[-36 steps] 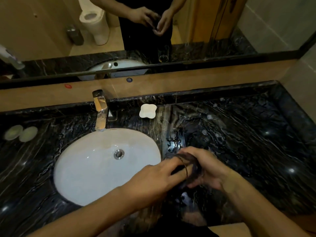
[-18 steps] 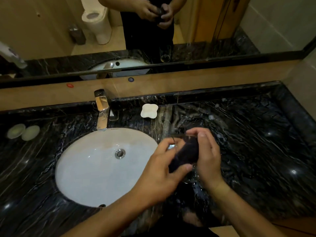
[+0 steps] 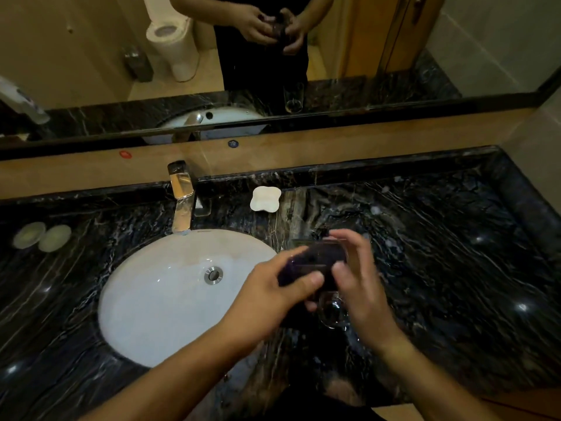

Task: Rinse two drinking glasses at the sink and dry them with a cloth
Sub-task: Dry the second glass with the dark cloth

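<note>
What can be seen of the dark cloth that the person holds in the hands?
The dark cloth looks soft, almost black with a purple tint, and bunched into a lump. It is held above the black marble counter, just right of the white sink. The left hand grips it from the left, thumb on its near side; the right hand holds its right side. It seems wrapped around a clear glass whose base shows below.

We saw bare black marble counter (image 3: 455, 253) right of our hands, a chrome tap (image 3: 182, 202) standing behind the white oval basin (image 3: 158, 293), a white scalloped soap dish (image 3: 265, 199) by the backsplash, two pale round discs (image 3: 42, 237) far left.
</note>
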A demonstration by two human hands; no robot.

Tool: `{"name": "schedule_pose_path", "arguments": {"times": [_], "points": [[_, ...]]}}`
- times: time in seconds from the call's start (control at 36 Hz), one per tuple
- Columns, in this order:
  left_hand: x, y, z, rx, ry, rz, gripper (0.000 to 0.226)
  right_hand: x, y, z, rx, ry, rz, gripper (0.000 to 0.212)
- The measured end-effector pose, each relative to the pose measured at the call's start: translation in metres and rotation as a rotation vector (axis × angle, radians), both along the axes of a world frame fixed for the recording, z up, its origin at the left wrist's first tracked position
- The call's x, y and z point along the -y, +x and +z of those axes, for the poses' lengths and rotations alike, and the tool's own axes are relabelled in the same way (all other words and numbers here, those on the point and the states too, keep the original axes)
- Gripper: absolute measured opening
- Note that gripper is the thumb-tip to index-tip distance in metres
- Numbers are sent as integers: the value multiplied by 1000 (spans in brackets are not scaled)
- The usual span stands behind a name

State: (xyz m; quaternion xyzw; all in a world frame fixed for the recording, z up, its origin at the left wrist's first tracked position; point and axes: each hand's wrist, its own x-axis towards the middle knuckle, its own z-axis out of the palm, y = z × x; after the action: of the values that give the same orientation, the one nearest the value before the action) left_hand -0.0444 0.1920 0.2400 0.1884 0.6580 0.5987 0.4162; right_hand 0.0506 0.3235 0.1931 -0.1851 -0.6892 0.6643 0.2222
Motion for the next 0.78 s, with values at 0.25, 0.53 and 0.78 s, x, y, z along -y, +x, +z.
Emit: {"name": "schedule_pose_path", "arguments": {"times": [0.25,0.53,0.78], "points": [[-1,14,-9,-626,-63,-190,48,1,-11,1,31,-80,-205,27],[19,-21,-32,-1413,-49,-656,58,-18,-7,7,477,-742,332,59],[-8,-12,-1,182,64,-1,23,-3,-7,-16,39,218,-82,41]]}}
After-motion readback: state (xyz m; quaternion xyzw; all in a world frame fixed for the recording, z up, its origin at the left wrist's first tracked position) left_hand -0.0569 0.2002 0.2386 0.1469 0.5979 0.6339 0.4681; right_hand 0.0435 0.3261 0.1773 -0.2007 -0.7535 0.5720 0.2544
